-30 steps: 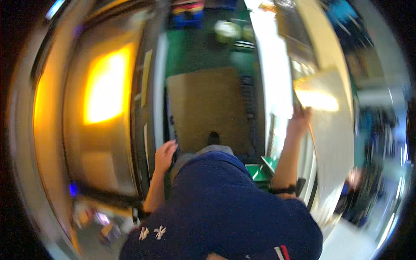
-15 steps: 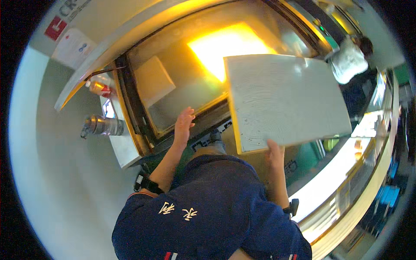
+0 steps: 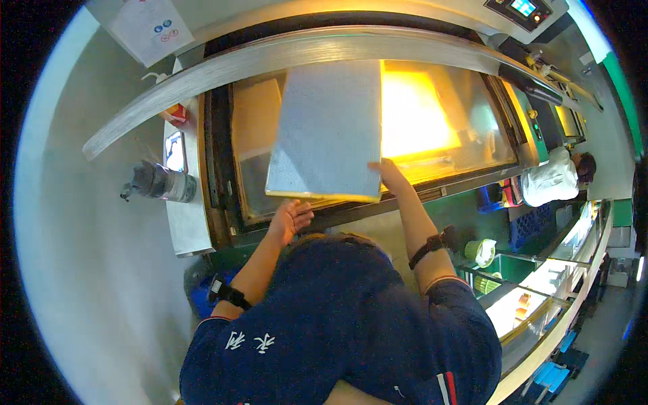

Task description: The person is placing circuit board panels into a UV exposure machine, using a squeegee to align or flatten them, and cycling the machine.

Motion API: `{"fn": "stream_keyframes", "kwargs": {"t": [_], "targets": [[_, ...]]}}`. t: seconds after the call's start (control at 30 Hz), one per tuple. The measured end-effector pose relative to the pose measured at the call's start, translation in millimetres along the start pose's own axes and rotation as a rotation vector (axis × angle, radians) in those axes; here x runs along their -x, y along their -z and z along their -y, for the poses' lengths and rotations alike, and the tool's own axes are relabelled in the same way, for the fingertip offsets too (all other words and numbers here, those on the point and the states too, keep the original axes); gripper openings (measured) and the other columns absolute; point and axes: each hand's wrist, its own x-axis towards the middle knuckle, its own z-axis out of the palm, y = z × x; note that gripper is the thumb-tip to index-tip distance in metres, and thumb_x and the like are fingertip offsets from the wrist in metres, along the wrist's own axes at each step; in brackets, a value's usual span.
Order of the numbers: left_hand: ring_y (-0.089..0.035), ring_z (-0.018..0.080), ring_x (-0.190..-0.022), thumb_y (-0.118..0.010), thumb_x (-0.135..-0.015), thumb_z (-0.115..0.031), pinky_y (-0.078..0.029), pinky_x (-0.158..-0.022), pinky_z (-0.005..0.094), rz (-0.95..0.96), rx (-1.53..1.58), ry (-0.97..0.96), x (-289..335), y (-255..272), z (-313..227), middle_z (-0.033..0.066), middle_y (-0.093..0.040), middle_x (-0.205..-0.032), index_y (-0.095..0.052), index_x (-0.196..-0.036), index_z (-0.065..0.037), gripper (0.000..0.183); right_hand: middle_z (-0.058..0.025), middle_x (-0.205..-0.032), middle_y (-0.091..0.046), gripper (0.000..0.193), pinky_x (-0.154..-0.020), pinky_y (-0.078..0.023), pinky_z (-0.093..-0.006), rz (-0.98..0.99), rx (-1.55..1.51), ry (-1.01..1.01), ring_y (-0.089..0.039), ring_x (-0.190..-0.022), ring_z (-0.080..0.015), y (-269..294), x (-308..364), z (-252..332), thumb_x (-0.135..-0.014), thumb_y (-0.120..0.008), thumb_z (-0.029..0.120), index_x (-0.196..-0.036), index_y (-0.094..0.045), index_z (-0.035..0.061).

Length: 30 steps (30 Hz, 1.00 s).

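A flat grey rectangular panel point(image 3: 329, 128) with yellowish edges is held over a glass-topped machine bed point(image 3: 251, 198). My right hand point(image 3: 386, 173) grips the panel's right edge near its near corner, the thumb side on the upper face. Just below the panel's near edge is my left hand point(image 3: 291, 219), palm turned up and fingers apart; whether the fingertips touch the panel I cannot tell. Bright yellow light point(image 3: 420, 115) shines through the glass to the right of the panel. A pale rectangular sheet point(image 3: 256, 121) shows at the bed's left, partly covered by the panel.
The machine's raised lid edge point(image 3: 297, 50) arches over the bed. On the left ledge point(image 3: 190, 226) are a grey bottle point(image 3: 162, 182) and a phone point(image 3: 175, 152). A person in a white top point(image 3: 550, 177) is at the right. Behind my right arm stand a green basket point(image 3: 480, 252) and a lit table point(image 3: 506, 312).
The panel has moved left, from beside the bed to over it, with my right hand still on it. My left hand has come close to the panel's near edge. The view has turned right.
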Motion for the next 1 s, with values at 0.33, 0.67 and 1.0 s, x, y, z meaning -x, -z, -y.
{"fn": "stream_keyframes", "kwargs": {"t": [0.33, 0.67, 1.0], "targets": [[-0.012, 0.0467, -0.144, -0.05, -0.09, -0.059, -0.015, -0.098, 0.082, -0.337, -2.182, -0.66, -74, -76, 7, 0.0053, -0.016, -0.161, -0.037, -0.148, -0.03, 0.066, -0.0215, -0.151, -0.033, 0.081, -0.117, -0.025, -0.0421, -0.531, 0.844, 0.624, -0.03, -0.142, -0.0341, 16, 14, 78, -0.083, -0.072, 0.02, -0.148, -0.028, 0.002], [-0.009, 0.0485, -0.145, -0.045, -0.091, -0.062, -0.011, -0.098, 0.084, -0.433, -2.178, -0.65, -131, -130, 21, 0.0031, -0.012, -0.163, -0.033, -0.15, -0.033, 0.066, -0.0127, -0.106, -0.064, 0.045, -0.09, -0.046, -0.0426, -1.053, 1.539, 1.321, -0.059, -0.105, -0.0325, 83, 207, 348, -0.076, -0.077, 0.025, -0.114, -0.062, 0.0066], [-0.034, 0.0361, -0.139, -0.046, -0.093, -0.053, -0.018, -0.102, 0.0777, -0.473, -2.116, -0.637, -114, -134, 55, 0.0161, -0.041, -0.149, -0.037, -0.147, -0.012, 0.068, -0.0107, -0.084, -0.067, 0.031, -0.078, -0.048, -0.0453, -0.647, 1.601, 0.71, -0.062, -0.083, -0.0335, 84, 242, 225, -0.064, -0.078, 0.025, -0.09, -0.069, 0.0114]]}}
